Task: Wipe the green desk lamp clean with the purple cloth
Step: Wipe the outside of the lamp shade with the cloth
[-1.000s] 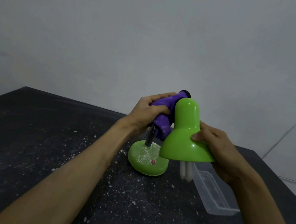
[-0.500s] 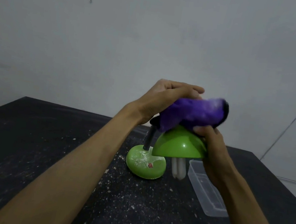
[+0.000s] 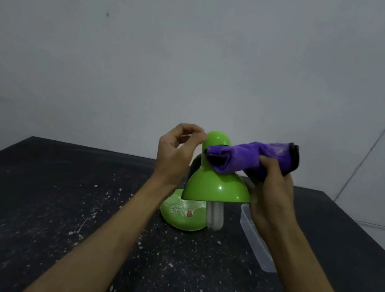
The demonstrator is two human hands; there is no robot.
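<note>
The green desk lamp (image 3: 215, 186) stands on the black table (image 3: 29, 196), its shade tilted down over a white bulb (image 3: 214, 215). White dust covers its round base (image 3: 181, 215). My right hand (image 3: 272, 190) grips the rolled purple cloth (image 3: 247, 157), which lies across the upper part of the shade. My left hand (image 3: 176, 153) hovers just left of the shade's top, fingers curled, holding nothing; whether a fingertip touches the shade is unclear.
A clear plastic box (image 3: 257, 243) lies on the table right of the lamp, partly behind my right forearm. White dust and crumbs are scattered over the tabletop. A grey wall rises behind the table's far edge.
The purple cloth has passed from my left hand to my right hand. My left hand has let go and moved off to the left of the shade.
</note>
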